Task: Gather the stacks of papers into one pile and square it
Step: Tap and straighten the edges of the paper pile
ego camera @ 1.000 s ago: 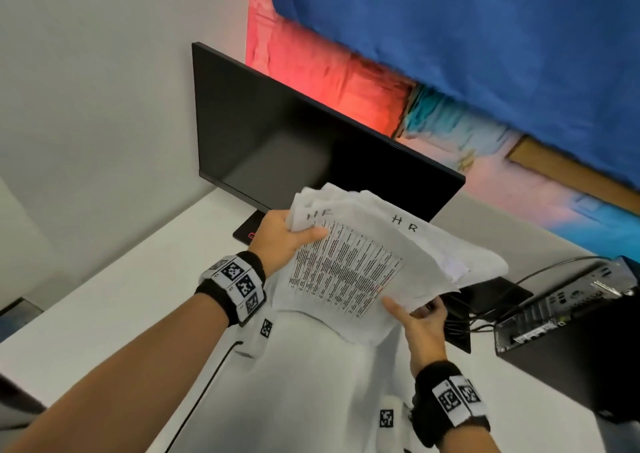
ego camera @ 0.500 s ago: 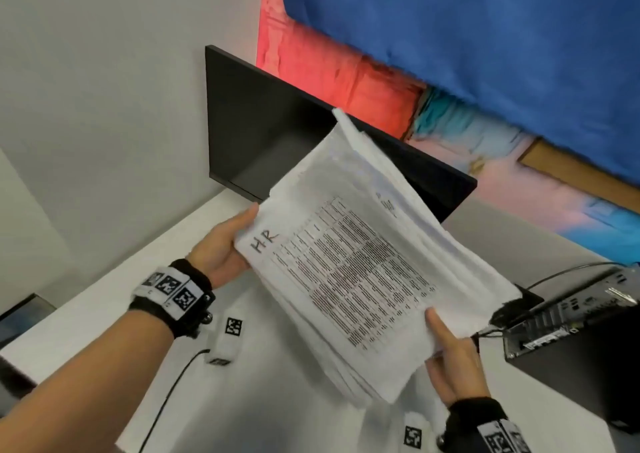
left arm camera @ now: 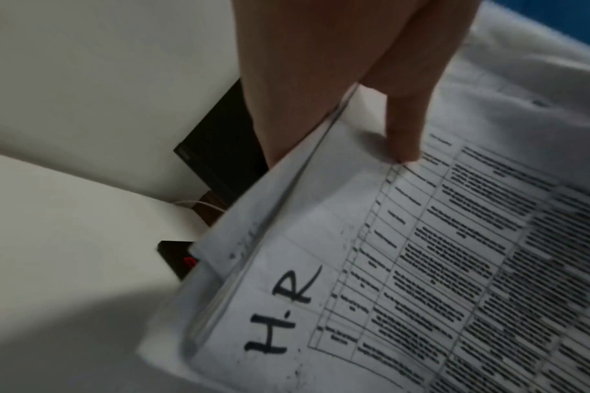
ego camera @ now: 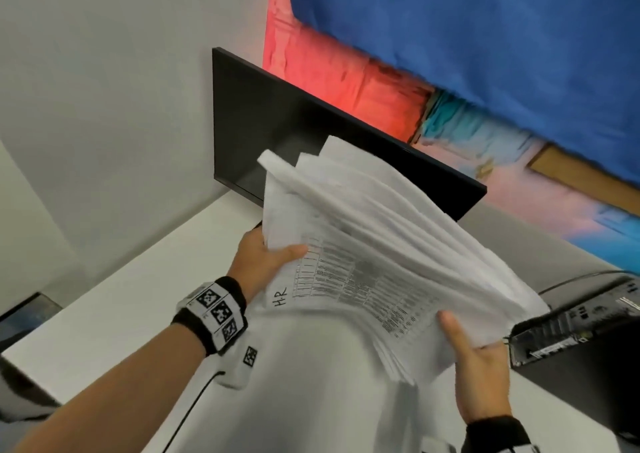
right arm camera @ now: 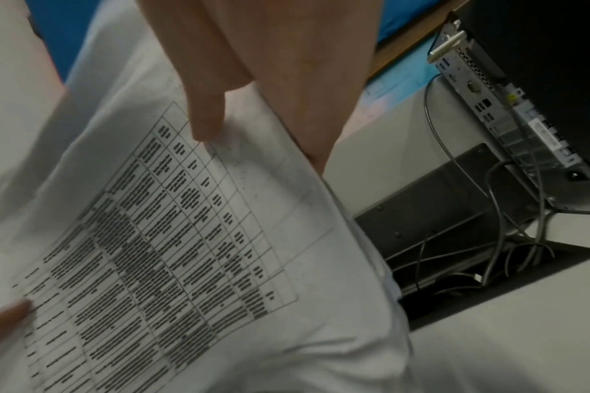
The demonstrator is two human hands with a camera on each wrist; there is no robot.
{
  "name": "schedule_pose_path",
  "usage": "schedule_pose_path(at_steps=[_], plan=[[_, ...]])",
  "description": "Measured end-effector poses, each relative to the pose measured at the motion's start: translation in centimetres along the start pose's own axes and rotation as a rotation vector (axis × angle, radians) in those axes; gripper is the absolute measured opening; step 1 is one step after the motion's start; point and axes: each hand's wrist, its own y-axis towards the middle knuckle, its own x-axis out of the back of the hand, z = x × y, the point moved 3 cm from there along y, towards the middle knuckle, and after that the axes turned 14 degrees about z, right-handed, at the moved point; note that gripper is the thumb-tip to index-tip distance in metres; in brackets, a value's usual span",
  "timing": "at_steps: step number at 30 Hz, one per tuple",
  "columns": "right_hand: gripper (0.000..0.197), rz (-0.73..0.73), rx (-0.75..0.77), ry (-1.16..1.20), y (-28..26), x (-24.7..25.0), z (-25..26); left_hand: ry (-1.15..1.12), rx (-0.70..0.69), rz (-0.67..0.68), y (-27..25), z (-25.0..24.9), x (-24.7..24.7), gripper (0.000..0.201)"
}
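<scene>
Evidently the gathering was done and the squaring was in hand: one pile of papers point(ego camera: 374, 272) was held in the air above the desk point(ego camera: 145, 297), tilted, its far sheets fanned out and stepped rather than flush. The left hand point(ego camera: 263, 258) was clamped on the near-left edge, thumb laid on the top sheet beside the handwritten "H.R", fingers hidden beneath. The right hand point(ego camera: 474, 359) was closed on the lower right corner, thumb on top, fingers under. Near-side edges were seen offset too, in the left wrist view.

Next move, as judged: the pile would have to be stood on one edge and tapped on the desk, with both grips loosened enough for the sheets to slide level.

Room: bare desk lay below and toward the person. The monitor point(ego camera: 277, 134) stood close behind the fanned tops. A computer case point(ego camera: 571, 328) with cables point(right arm camera: 455, 164) sat just beside the right hand, and an open cable hatch point(right arm camera: 472, 239) lay under that corner, so tapping was judged safer to the left.
</scene>
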Motion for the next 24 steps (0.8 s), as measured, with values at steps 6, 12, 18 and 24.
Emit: schedule_pose_path(at_steps=[6,12,18,24], plan=[[0.096,0.086,-0.264,-0.060,0.2,0.1,-8.6,0.153,0.138,0.096,-0.4,3.6,1.0,0.074],[0.068,0.034,-0.315,-0.067,1.7,1.1,-10.0,0.116,0.204,0.099,0.1,4.9,0.7,0.047],[0.036,0.113,-0.419,-0.004,2.3,1.4,-10.0,0.029,0.081,0.136,0.8,2.3,0.9,0.062],[0.045,0.098,-0.445,-0.007,2.6,1.9,-11.1,0.245,-0.168,0.054,2.7,-2.6,0.8,0.058]])
